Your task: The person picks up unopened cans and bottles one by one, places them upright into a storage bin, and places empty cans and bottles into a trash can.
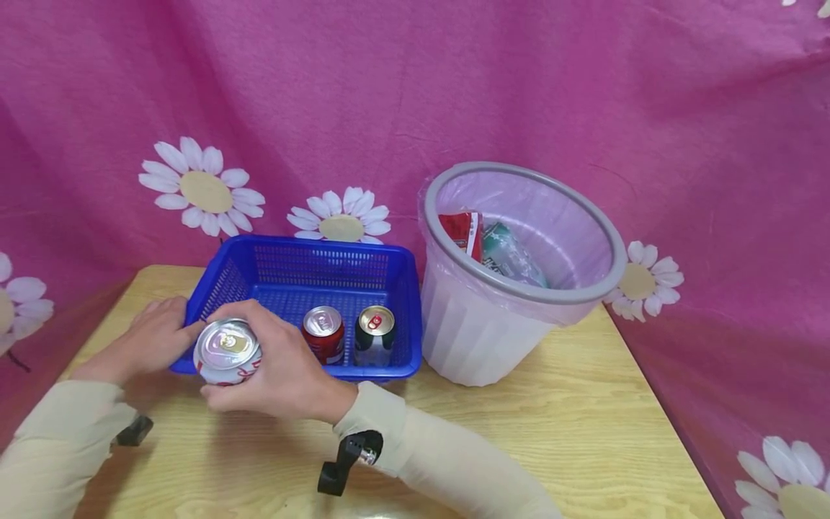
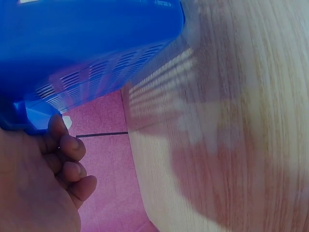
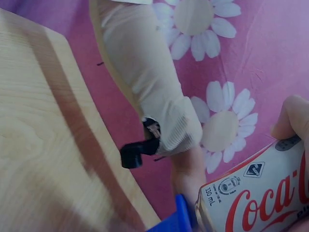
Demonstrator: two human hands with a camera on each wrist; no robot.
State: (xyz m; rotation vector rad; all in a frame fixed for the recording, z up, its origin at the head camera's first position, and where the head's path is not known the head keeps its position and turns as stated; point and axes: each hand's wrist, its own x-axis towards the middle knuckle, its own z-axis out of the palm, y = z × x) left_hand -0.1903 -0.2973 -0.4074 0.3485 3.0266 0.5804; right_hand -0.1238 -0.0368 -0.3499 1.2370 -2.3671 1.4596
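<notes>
A white and red Coca-Cola can (image 1: 228,353) is held upright in my right hand (image 1: 285,364), over the front left part of a blue plastic basket (image 1: 320,246). Its Coca-Cola lettering faces the right wrist view, where the can (image 3: 256,198) shows at the lower right. At the basket's left side, my left hand (image 1: 152,335) grips the rim; in the left wrist view the fingers (image 2: 72,147) curl by the rim's edge. Inside the basket, a red can (image 1: 324,335) and a dark green and silver can (image 1: 375,339) stand upright, side by side.
To the basket's right stands a white bin (image 1: 476,339) with a grey rim and a clear liner. In it lie a red packet (image 1: 462,231) and a crumpled green and clear wrapper (image 1: 509,252). A pink flowered cloth (image 1: 389,94) hangs behind the wooden table (image 1: 583,432).
</notes>
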